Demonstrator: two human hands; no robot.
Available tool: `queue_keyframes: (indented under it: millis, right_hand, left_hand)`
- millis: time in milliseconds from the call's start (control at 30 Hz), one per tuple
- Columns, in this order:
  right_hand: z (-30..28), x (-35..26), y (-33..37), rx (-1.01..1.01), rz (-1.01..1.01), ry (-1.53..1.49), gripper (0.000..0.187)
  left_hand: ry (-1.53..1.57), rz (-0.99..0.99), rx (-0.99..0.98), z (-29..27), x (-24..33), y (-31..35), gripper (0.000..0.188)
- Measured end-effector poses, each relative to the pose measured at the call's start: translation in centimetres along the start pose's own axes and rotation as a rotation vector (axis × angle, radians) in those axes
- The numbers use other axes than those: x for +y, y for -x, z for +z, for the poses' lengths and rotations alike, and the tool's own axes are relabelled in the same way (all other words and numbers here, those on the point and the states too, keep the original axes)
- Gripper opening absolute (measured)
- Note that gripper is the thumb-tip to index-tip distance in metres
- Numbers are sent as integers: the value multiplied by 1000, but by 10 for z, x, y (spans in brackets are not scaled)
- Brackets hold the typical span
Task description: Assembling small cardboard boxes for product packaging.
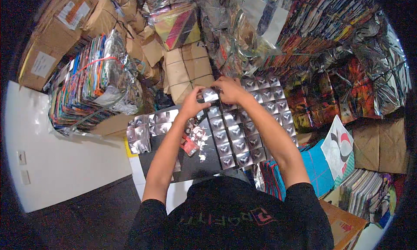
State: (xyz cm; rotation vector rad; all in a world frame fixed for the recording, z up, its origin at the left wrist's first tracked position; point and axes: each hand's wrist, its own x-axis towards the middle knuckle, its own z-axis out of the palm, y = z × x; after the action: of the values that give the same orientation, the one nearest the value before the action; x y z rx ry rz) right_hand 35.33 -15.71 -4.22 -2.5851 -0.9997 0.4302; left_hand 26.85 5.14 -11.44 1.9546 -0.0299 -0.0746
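Two hands meet at the far edge of a dark bench [191, 165]; the left hand [192, 105] and right hand [230, 89] each pinch a side of one small silver packet [210, 95], fingers closed on it; rows of like silver packets [247, 132] lie in a grid just right of it; a smaller cluster [145, 128] sits at the left; red and white scraps [193, 141], perhaps torn wrappers, lie between; a strapped foil bundle [93, 82] stands far left.

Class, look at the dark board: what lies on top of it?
On the dark board lie rows of shiny silver squares and torn scraps. Both forearms cover part of it.
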Motion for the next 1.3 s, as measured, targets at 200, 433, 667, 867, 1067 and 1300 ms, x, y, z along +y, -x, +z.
queue_keyframes:
  millis: [200,433,667,867,1067,1300]
  right_hand:
    - [2,2,-1,22,0,7,56]
    - [-2,-5,0,14,4,-5,57]
    - [5,4,-2,39,12,20,55]
    - [7,3,-4,55,0,8,51]
    - [0,1,-1,25,3,-11,53]
    - [3,-1,-4,29,1,25,56]
  left_hand:
    - [-22,89,51,3,-7,-3,72]
    - [14,103,57,4,-12,-4,79]
    - [-6,5,-3,7,0,-2,82]
    - [-67,-5,17,7,-2,-3,83]
    - [41,24,17,10,8,-2,78]
    - [21,-4,36,9,-9,-4,78]
